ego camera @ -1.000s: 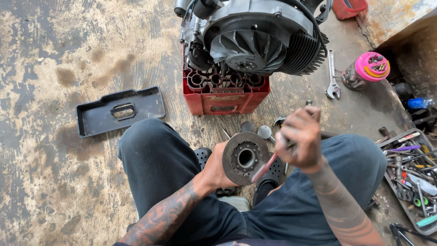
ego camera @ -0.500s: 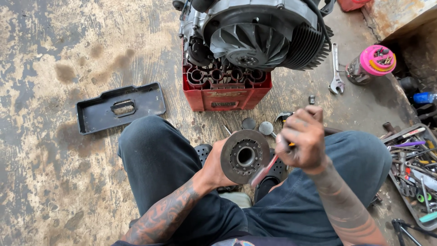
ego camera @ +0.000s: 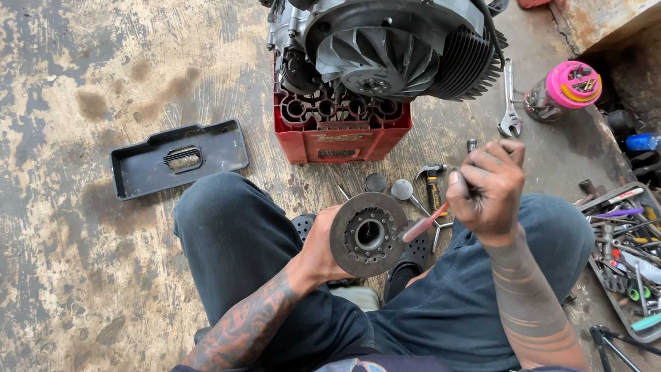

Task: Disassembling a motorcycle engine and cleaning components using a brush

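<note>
My left hand (ego camera: pixel 318 249) holds a round dark metal clutch-like disc (ego camera: pixel 367 234) upright in front of my lap, its hub hole facing me. My right hand (ego camera: pixel 487 187) grips a red-handled tool (ego camera: pixel 425 222) whose tip reaches the disc's right edge. I sit on the floor with my knees apart. Ahead stands an engine with a finned fan (ego camera: pixel 380 48) resting on a red plastic crate (ego camera: pixel 342 134).
A black plastic cover (ego camera: pixel 175 158) lies on the floor to the left. A wrench (ego camera: pixel 509 103) and a pink-lidded jar (ego camera: pixel 563 89) sit at the right rear. A tray of tools (ego camera: pixel 630 255) is at the right edge. A hammer (ego camera: pixel 432 184) and small round parts lie between my feet.
The disc and both hands have stayed nearly in place; my right hand with the tool shifted slightly. The view tilted a little downward.
</note>
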